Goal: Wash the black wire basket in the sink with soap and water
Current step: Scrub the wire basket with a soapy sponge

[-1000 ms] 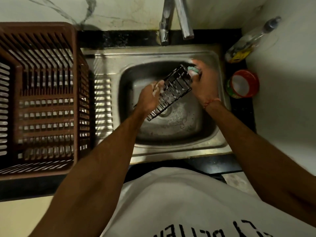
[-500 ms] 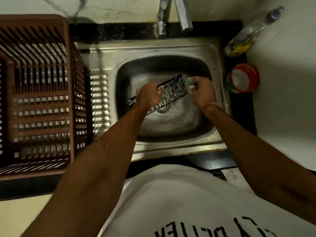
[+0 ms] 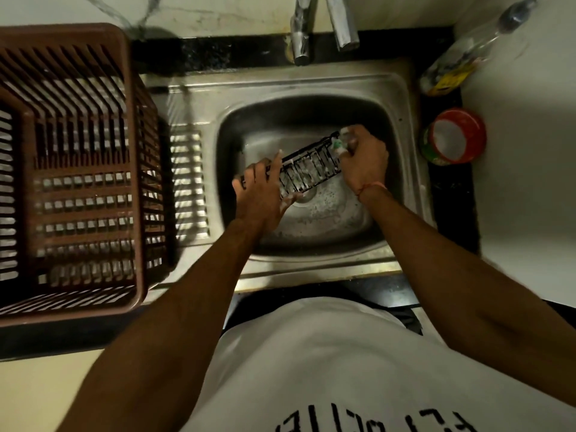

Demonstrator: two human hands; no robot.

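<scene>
Tipped flatter since 1 s ago: basket (image 3: 307,171) over sink (image 3: 402,88). Gripped at L end by left hand (image 3: 260,194). Right hand (image 3: 363,162) pinching green sponge (image 3: 337,147) at R end.

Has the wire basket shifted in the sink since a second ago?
Yes. The basket has dropped from steeply tilted to flatter, and its far end now sits lower, closer to the drain, with both hands holding it.

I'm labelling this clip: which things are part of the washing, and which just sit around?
In use: black wire basket, green scrubber, steel sink, both hands.
Idle: brown plastic crate, clear bottle, red round tub, steel tap.
</scene>
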